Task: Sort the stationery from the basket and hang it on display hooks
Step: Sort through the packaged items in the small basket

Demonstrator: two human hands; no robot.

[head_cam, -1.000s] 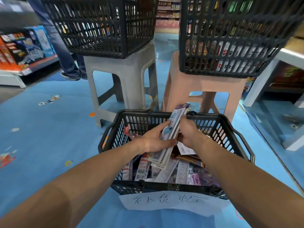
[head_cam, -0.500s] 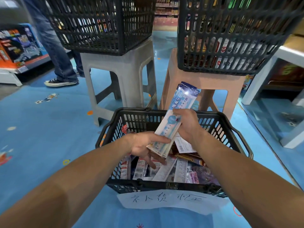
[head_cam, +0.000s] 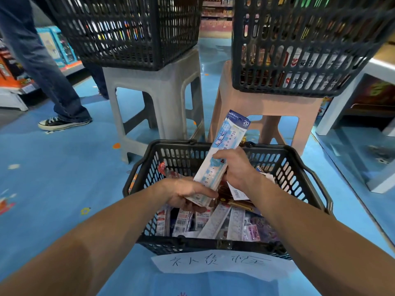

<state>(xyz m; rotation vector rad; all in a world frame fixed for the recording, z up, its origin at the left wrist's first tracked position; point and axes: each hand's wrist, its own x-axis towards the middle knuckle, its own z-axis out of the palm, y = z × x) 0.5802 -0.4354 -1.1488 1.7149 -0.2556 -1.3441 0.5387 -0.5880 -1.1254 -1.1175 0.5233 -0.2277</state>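
Observation:
A black plastic basket (head_cam: 307, 184) stands on the blue floor in front of me, filled with packaged stationery: several rulers (head_cam: 215, 223) and small carded packs (head_cam: 183, 221). My right hand (head_cam: 235, 167) grips a stack of blue and white 20 cm ruler packs (head_cam: 226, 146) around its middle, tilted up and to the right above the basket. My left hand (head_cam: 186, 193) holds the lower end of the same stack, fingers curled under it. A handwritten paper label (head_cam: 220, 263) hangs on the basket's near wall.
Two more black baskets sit on stools beyond: one on a grey stool (head_cam: 158, 99), one on a pink stool (head_cam: 267, 116). A person's legs in jeans and a sneaker (head_cam: 62, 122) stand at left. White shelving (head_cam: 350, 116) runs along the right.
Both hands have lifted the ruler stack out of the basket and tilted its face toward me. The person at left has stepped closer.

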